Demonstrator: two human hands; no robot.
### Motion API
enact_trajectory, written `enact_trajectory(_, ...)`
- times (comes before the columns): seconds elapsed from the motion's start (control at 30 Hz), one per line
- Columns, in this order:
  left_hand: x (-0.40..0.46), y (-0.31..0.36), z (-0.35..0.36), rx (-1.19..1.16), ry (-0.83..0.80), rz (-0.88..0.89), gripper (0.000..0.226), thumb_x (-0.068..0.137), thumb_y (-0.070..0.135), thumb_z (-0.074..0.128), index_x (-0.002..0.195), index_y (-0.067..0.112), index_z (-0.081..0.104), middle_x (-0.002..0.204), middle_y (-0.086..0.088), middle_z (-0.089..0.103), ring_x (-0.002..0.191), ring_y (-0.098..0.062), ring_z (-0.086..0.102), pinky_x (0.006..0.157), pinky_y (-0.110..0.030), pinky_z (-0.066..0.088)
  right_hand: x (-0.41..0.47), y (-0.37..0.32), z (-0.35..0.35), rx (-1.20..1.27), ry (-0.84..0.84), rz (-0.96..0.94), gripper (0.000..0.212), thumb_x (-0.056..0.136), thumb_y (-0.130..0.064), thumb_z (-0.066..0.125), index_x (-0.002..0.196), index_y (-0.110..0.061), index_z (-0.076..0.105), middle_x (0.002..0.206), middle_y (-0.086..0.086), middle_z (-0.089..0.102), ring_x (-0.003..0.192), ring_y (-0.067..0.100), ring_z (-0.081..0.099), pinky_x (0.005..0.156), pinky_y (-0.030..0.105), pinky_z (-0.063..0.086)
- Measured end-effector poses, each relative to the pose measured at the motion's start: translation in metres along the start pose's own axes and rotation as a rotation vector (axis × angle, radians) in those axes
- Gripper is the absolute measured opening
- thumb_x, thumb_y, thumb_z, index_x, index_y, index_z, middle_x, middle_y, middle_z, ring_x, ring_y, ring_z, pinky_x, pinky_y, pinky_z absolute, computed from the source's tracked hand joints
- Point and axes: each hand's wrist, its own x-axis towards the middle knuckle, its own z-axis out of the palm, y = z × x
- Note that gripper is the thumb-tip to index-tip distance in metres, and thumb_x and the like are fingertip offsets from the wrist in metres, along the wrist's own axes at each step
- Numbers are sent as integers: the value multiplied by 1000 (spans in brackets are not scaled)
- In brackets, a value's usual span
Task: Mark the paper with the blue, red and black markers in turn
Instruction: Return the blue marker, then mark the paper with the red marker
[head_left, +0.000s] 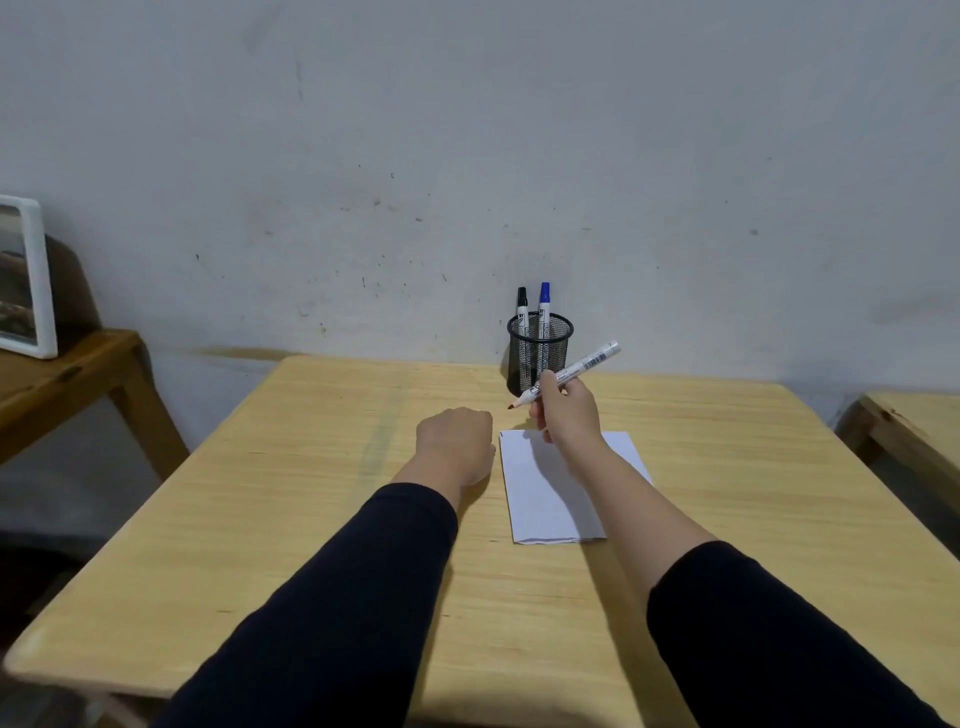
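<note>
A white sheet of paper (545, 493) lies on the wooden table (322, 493), partly under my right forearm. My right hand (563, 413) grips an uncapped red marker (571, 373) above the paper's far edge, its reddish tip pointing left and down, off the sheet. The marker's cap is not visible. My left hand (456, 441) rests as a fist on the table just left of the paper; whether it holds anything is hidden. A black mesh pen cup (540, 353) at the table's far edge holds a capped black marker (522, 306) and a capped blue marker (544, 304).
A grey scuffed wall stands right behind the table. A lower wooden table (67, 379) at the left carries a white-framed picture (26, 280). Another wooden table's corner (909, 421) shows at the right.
</note>
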Motion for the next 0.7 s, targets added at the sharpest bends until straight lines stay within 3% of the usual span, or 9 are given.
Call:
enact_trajectory(0.1,1,-3,6,-127,25,-17,33,96,39,42,120,20,54,117,-2,62,106,-23,56,73,-34,44,1,6,4,23,25,-43,11,90,-19,59,84,-14,52,63,-2,59,49,9,50,44,18,38)
enact_trajectory(0.2,0,-7,20,-212,149,-15,48,94,51,38,129,19,48,128,-2,54,119,-23,47,88,-38,41,3,13,8,22,44,-88,14,86,-16,65,76,-15,55,64,2,63,50,10,53,48,22,41)
enact_trajectory(0.27,-1,-9,33,-230,214,-26,62,91,60,34,137,19,41,138,-1,46,129,-22,38,101,-42,33,4,16,10,80,18,-53,9,86,-13,63,80,-12,56,67,5,61,51,11,53,45,21,41)
enact_trajectory(0.33,0,-11,44,-266,173,-50,78,86,69,28,145,18,31,153,1,32,142,-19,24,113,-47,20,3,15,11,257,-62,27,1,87,-8,59,88,-8,61,66,6,57,49,10,49,43,16,39)
enact_trajectory(0.43,2,-10,53,-255,81,-77,91,81,77,23,152,19,15,162,7,7,149,-13,-1,118,-54,-2,3,15,9,315,-118,30,10,90,-5,59,94,3,65,63,7,55,48,8,51,44,14,41)
enact_trajectory(0.57,6,-10,54,-233,58,-69,92,80,76,25,152,22,10,162,8,1,149,-12,-6,117,-56,-5,9,23,12,172,-67,-77,29,93,-17,63,76,7,64,50,2,57,41,8,53,44,15,45)
enact_trajectory(0.63,7,-11,55,-227,46,-68,92,80,76,25,153,22,8,162,8,-1,149,-12,-7,117,-57,-6,11,28,16,130,-46,-99,36,91,-18,65,61,0,56,45,2,54,41,14,50,50,23,48)
enact_trajectory(0.7,7,-11,56,-217,36,-68,93,80,76,25,153,21,6,162,8,-3,149,-12,-8,117,-57,-6,11,31,17,67,-7,-119,39,88,-19,67,54,-10,50,48,4,53,42,11,51,52,21,50)
